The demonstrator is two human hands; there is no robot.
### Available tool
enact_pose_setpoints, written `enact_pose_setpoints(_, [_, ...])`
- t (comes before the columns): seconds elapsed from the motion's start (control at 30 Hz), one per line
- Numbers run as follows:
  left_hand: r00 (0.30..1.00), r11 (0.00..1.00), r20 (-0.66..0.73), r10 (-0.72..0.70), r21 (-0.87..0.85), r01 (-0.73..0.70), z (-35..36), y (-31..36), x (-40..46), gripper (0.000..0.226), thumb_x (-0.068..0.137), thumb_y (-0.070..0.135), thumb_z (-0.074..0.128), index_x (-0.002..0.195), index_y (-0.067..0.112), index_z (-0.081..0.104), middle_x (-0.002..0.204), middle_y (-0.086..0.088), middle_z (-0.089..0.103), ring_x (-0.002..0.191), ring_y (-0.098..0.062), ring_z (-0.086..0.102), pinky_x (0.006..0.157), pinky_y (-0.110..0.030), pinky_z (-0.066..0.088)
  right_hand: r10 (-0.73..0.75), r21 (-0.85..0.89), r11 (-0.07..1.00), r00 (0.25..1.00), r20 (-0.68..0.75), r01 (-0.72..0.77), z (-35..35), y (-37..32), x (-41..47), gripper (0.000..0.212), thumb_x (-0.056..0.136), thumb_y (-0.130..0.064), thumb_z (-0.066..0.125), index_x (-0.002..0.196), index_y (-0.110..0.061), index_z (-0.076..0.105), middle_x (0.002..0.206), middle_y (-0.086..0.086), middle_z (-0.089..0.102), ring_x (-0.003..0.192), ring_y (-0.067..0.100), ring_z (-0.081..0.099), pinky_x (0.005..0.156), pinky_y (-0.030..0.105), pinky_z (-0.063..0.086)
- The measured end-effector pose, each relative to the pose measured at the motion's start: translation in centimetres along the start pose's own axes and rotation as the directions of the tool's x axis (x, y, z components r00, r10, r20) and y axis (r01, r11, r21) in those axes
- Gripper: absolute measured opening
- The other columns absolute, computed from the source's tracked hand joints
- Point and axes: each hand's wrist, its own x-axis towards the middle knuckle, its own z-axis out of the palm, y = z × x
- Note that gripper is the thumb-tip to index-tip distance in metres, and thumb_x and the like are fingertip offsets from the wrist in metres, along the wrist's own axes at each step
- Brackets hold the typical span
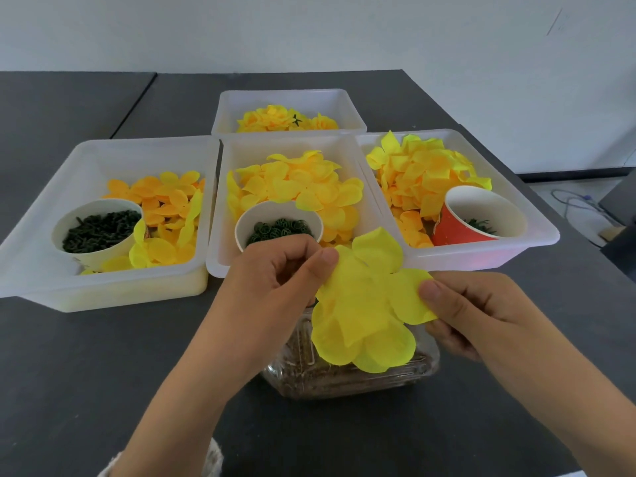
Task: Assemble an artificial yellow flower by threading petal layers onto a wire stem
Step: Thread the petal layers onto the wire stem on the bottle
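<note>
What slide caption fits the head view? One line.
Both hands, left and right, hold a yellow petal layer.

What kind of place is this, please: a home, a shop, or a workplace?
Probably a small craft-assembly workstation. White bins on a dark table hold sorted yellow petals, cups hold green parts, and both hands hold a petal layer.

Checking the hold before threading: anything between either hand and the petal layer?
Nothing visible. The left hand pinches the yellow petal layer at its left edge and the right hand pinches its right petal, both directly on the fabric. No wire stem is visible, so the path onto it can't be judged.
</note>
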Motion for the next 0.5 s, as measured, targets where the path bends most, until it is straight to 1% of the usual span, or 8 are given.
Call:
enact_pose_setpoints(0.07, [1.0,1.0,-0.014,0.0,-0.005,0.0,0.1,0.0,0.1,0.044,0.091,0.047,0.055,0.063,0.013,0.052,0.055,0.004,0.04,0.052,-0.004,0.034,0.05,-0.011,0.029,0.0,-0.012,1.0,1.0,-0.014,0.0,-0.1,0.1,0.0,0.04,0.089,-0.041,0.046,0.052,-0.026,0.048,0.046,-0.002,0.038,0.044,0.005,0.032,0.047,0.01,0.029])
enact_pose_setpoints(0.13, [1.0,1.0,-0.012,-0.002,0.007,0.002,0.1,0.2,0.3,0.045,0.091,0.049,0.055,0.062,0.015,0.053,0.055,0.006,0.041,0.051,-0.003,0.035,0.049,-0.011,0.03,0.004,-0.007,1.0,1.0,-0.017,-0.004,-0.1,0.1,0.0,0.039,0.089,-0.041,0.046,0.052,-0.026,0.049,0.046,-0.004,0.039,0.043,0.005,0.032,0.047,0.01,0.029])
enact_pose_setpoints(0.23, [1.0,1.0,0.021,-0.021,0.015,0.021,-0.3,0.3,0.3,0.04,0.082,0.051,0.053,0.06,0.017,0.054,0.053,0.008,0.04,0.049,-0.002,0.034,0.049,-0.01,0.03,0.011,0.016,1.0,1.0,0.018,-0.011,0.1,0.2,-0.1,0.042,0.087,-0.044,0.047,0.057,-0.016,0.048,0.049,-0.004,0.037,0.045,0.005,0.031,0.047,0.01,0.029])
enact_pose_setpoints(0.3, [0.998,0.998,0.046,-0.053,-0.018,0.054,-0.6,0.2,0.2,0.04,0.079,0.052,0.053,0.06,0.017,0.054,0.052,0.008,0.04,0.047,-0.002,0.034,0.047,-0.009,0.029,0.005,0.032,0.999,0.999,0.036,-0.006,0.3,0.1,-0.2,0.043,0.088,-0.045,0.046,0.059,-0.012,0.047,0.051,-0.004,0.036,0.046,0.005,0.03,0.047,0.01,0.029])
enact_pose_setpoints(0.4, [0.994,0.994,0.064,-0.09,-0.049,0.093,-1.0,0.1,0.0,0.036,0.078,0.051,0.053,0.059,0.021,0.056,0.051,0.009,0.039,0.044,-0.001,0.033,0.046,-0.007,0.028,-0.009,0.071,0.997,0.999,0.039,0.007,0.5,-0.3,-0.2,0.042,0.089,-0.043,0.047,0.056,-0.017,0.044,0.051,-0.004,0.034,0.047,0.006,0.028,0.047,0.009,0.028])
enact_pose_setpoints(0.5, [0.993,0.994,0.076,-0.095,-0.043,0.098,-0.9,-0.2,-0.2,0.033,0.08,0.049,0.054,0.058,0.025,0.057,0.051,0.008,0.041,0.046,-0.001,0.035,0.046,-0.007,0.028,-0.021,0.072,0.997,0.999,0.04,0.018,0.7,-0.3,-0.1,0.041,0.089,-0.043,0.047,0.055,-0.02,0.042,0.051,-0.004,0.033,0.047,0.006,0.028,0.047,0.008,0.028])
